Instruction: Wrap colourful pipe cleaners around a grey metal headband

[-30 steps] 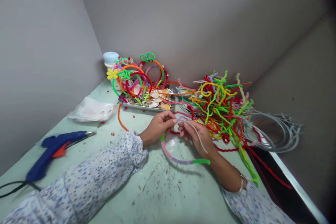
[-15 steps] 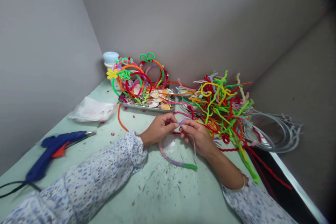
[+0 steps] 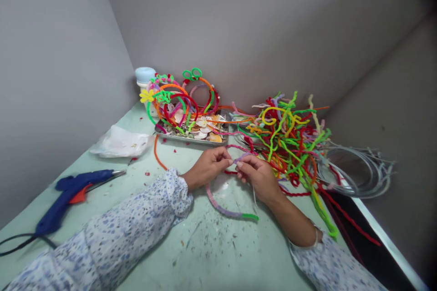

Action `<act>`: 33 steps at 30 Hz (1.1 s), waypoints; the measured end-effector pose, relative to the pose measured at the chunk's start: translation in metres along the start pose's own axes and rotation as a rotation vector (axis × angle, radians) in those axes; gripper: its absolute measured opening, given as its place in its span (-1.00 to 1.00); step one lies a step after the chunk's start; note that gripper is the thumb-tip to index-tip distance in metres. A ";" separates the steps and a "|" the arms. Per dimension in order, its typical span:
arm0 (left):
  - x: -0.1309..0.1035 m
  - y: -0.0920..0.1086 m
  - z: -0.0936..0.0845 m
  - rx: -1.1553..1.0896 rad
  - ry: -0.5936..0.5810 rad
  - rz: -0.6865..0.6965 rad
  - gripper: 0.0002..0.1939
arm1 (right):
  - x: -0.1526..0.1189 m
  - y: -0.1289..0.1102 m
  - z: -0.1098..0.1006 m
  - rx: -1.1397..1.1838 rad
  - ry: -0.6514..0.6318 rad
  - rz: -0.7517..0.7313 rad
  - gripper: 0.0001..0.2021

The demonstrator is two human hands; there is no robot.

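Mid-bench (image 3: pixel 211 254), both hands, left hand (image 3: pixel 208 168) and right hand (image 3: pixel 261 177), are pinching a half-wrapped headband (image 3: pixel 221 207); its bare end is awaiting covering.

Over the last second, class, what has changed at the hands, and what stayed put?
The headband swung: its green end moved left, closer under the right hand. The bare grey stretch crossing that hand now barely shows. Both hands, left hand included, keep pinching it. Glue gun and pipe-cleaner pile unchanged.

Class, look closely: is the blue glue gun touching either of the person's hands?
Apart. The head view shows the glue gun lying far from the left hand and right hand.
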State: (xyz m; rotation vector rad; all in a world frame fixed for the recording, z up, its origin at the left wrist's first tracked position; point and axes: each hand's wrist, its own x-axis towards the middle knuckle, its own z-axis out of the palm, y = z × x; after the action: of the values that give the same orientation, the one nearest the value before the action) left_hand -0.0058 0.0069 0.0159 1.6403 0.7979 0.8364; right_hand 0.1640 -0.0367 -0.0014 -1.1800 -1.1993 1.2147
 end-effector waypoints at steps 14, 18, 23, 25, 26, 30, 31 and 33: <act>0.001 -0.001 -0.002 -0.064 -0.047 -0.108 -0.85 | -0.003 -0.004 0.005 -0.309 0.104 -0.142 -0.92; 0.002 -0.001 -0.002 -0.051 -0.047 -0.128 -0.84 | -0.001 0.002 0.004 -0.380 0.124 -0.195 -0.92; 0.002 -0.001 -0.002 -0.031 -0.049 -0.121 -0.85 | 0.000 0.006 0.002 -0.459 0.134 -0.217 -0.92; 0.002 -0.002 -0.002 -0.019 -0.046 -0.124 -0.85 | 0.000 0.006 0.001 -0.481 0.130 -0.226 -0.92; 0.002 -0.002 -0.002 -0.012 -0.046 -0.127 -0.85 | -0.001 0.006 0.001 -0.489 0.129 -0.233 -0.92; 0.003 -0.003 -0.002 -0.001 -0.050 -0.140 -0.85 | -0.001 0.006 0.000 -0.527 0.121 -0.251 -0.92; 0.003 -0.003 -0.002 -0.002 -0.052 -0.143 -0.85 | -0.001 0.005 0.000 -0.538 0.120 -0.256 -0.92; 0.003 -0.003 -0.002 0.001 -0.056 -0.148 -0.85 | -0.001 0.005 0.000 -0.563 0.120 -0.271 -0.93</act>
State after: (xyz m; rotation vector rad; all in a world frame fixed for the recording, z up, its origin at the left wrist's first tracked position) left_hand -0.0061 0.0104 0.0138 1.5776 0.8687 0.6828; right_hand 0.1638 -0.0374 -0.0066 -1.4117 -1.6057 0.6060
